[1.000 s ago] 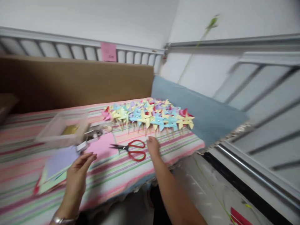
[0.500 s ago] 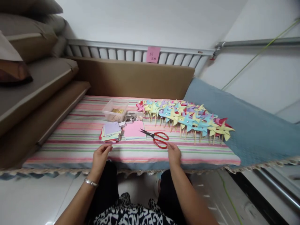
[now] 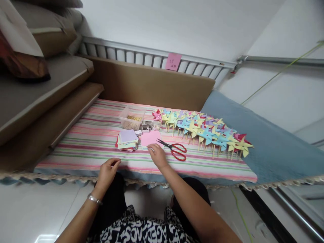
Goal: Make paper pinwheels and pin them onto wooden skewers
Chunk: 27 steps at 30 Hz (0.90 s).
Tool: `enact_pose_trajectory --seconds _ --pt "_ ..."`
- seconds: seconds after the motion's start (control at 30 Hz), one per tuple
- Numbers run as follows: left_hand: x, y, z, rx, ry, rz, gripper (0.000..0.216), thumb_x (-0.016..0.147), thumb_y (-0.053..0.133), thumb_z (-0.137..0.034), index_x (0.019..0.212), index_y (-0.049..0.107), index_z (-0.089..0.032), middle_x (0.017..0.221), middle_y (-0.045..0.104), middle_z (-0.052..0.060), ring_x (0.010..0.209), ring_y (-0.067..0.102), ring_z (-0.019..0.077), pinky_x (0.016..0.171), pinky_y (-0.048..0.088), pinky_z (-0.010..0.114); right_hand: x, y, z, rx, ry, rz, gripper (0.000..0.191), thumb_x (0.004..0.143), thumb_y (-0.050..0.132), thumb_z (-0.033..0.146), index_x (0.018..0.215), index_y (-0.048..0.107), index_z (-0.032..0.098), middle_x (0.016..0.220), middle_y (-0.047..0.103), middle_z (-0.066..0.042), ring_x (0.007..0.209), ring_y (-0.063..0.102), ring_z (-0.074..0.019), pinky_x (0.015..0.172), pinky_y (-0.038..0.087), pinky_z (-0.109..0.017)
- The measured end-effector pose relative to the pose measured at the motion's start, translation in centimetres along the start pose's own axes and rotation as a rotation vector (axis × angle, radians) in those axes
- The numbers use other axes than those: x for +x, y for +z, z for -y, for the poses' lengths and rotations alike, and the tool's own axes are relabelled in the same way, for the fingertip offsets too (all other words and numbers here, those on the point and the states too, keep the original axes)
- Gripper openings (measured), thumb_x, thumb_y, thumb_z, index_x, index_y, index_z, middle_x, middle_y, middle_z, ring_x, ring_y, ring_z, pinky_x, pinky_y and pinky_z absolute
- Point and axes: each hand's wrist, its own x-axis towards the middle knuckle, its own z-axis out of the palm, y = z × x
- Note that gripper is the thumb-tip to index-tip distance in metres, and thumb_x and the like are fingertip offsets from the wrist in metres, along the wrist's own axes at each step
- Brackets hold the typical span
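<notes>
Holds right hand [image 3: 158,156] slanted at pink paper [image 3: 151,137] with unclear finger grip, left hand [image 3: 108,170] curled with fingertips together.

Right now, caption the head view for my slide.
Right hand at the pink paper, left hand over the striped cloth, red-handled scissors and paper pinwheels to the right.

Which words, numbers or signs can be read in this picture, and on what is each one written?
"NDS": apparently part of the white lettering on the dark garment; its other letters I cannot read surely.
Pink note at the railing: handwriting, too small to read surely.
</notes>
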Motion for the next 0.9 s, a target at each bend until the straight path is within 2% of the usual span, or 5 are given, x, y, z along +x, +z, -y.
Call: enact_pose_trajectory --seconds 0.17,0.33,0.47,0.67,0.9 --pt "0.0 -1.5 0.9 0.033 0.008 0.017 0.020 0.079 0.060 -0.038 0.083 0.069 -0.020 0.086 0.072 0.006 0.083 0.064 0.0224 0.079 0.047 0.033 6.3 4.9 3.7 -0.058 -0.058 0.217 0.022 0.085 0.058 0.019 0.104 0.069 0.018 0.117 0.065 -0.011 0.114 0.057 -0.0206 0.101 0.041 -0.034" --pt "-0.3 -2.6 1.4 -0.012 -0.021 0.018 0.019 0.079 0.060 -0.037 0.084 0.069 -0.020 0.087 0.072 0.006 0.084 0.065 0.0225 0.080 0.048 0.033 9.1 8.0 3.8 -0.133 -0.028 0.396 0.033 0.080 0.065 0.021 0.113 0.067 0.014 0.132 0.057 -0.015 0.125 0.049 -0.0255 0.107 0.036 -0.039" --pt "-0.2 -3.5 1.7 -0.042 -0.037 0.020 0.020 0.079 0.060 -0.038 0.083 0.069 -0.021 0.088 0.072 0.006 0.085 0.065 0.0225 0.082 0.048 0.034 9.4 8.7 3.0 -0.158 0.004 0.486 0.045 0.077 0.070 0.024 0.121 0.062 0.016 0.132 0.057 -0.013 0.123 0.051 -0.0252 0.106 0.037 -0.037" --pt "0.3 -5.3 3.1 -0.042 -0.094 -0.017 0.023 0.077 0.062 -0.041 0.084 0.069 -0.021 0.086 0.072 0.006 0.084 0.065 0.0235 0.081 0.048 0.035 9.4 9.2 2.5 -0.140 0.052 0.493 0.048 0.076 0.070 0.024 0.123 0.061 0.018 0.129 0.060 -0.010 0.120 0.054 -0.0230 0.104 0.039 -0.033" --pt "0.2 -6.5 4.5 -0.063 -0.164 -0.069 0.026 0.074 0.064 -0.044 0.083 0.070 -0.020 0.085 0.072 0.005 0.083 0.065 0.0231 0.082 0.048 0.035 10.2 9.5 1.9 -0.113 0.127 0.492 0.038 0.076 0.070 0.025 0.113 0.067 0.020 0.119 0.067 -0.007 0.108 0.062 -0.0212 0.095 0.046 -0.031"
